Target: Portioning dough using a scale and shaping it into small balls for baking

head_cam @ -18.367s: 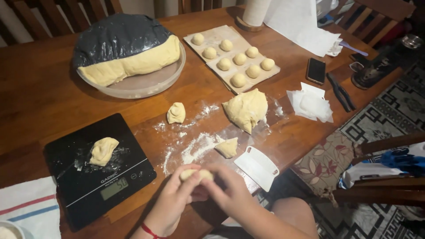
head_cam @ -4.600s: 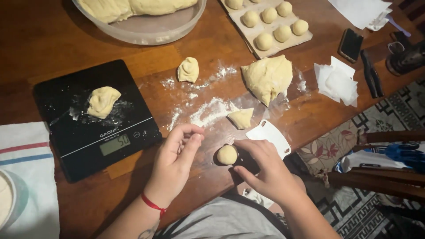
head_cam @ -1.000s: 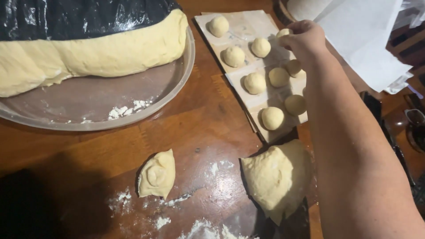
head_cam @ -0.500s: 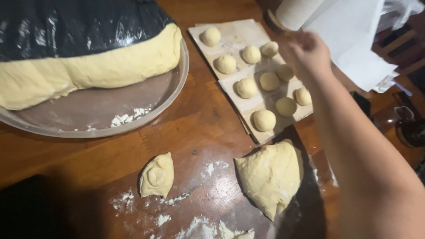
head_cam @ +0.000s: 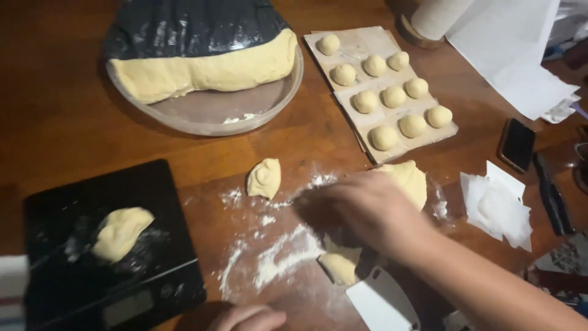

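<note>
1. Right hand [head_cam: 367, 211], blurred, palm down over the floured surface [head_cam: 288, 254], fingers spread loosely, gripping nothing visible.
2. Left hand [head_cam: 248, 319], only knuckles showing at the bottom edge; open or closed cannot be told.
3. Small dough piece [head_cam: 264, 178] just left of the right hand; another piece [head_cam: 340, 266] below it, beside a white scraper [head_cam: 383, 303].
4. Dough lump [head_cam: 410, 181] behind the right hand; ten balls on a board [head_cam: 352, 46].
5. Scale [head_cam: 153, 202] carrying a dough portion [head_cam: 120, 232].
</note>
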